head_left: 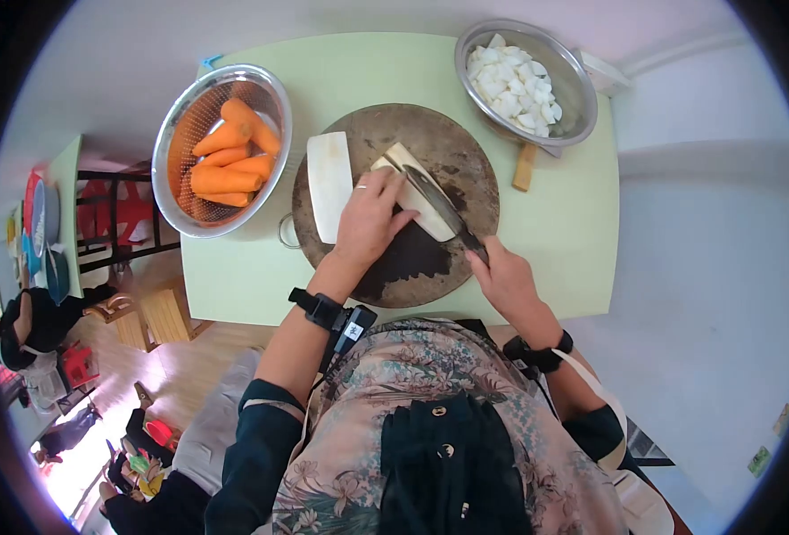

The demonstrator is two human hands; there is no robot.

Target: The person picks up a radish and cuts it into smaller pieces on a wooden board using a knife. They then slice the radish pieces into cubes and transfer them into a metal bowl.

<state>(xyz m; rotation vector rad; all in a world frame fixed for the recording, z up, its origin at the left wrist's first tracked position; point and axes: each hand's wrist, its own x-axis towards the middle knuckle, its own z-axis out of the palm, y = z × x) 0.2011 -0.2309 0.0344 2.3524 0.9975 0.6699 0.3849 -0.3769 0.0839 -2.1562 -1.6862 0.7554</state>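
Observation:
A round wooden board (394, 267) lies on the pale green table. On it, a long white vegetable piece (426, 192) slants under a dark-bladed knife (439, 203), whose blade runs along its length. My right hand (506, 278) is closed around the knife's handle. My left hand (372, 214) presses on the white piece, fingertips close to the blade, thumb spread to the side. Another large white piece (329, 185) lies at the board's left edge, just left of my left hand, not held.
A metal colander (164, 174) of carrots (225, 181) stands at the table's left. At the back right, a metal bowl (577, 94) holds white chunks (512, 87); a wooden handle (524, 167) sticks out beneath it. Other people and a wooden stool (167, 312) are at lower left.

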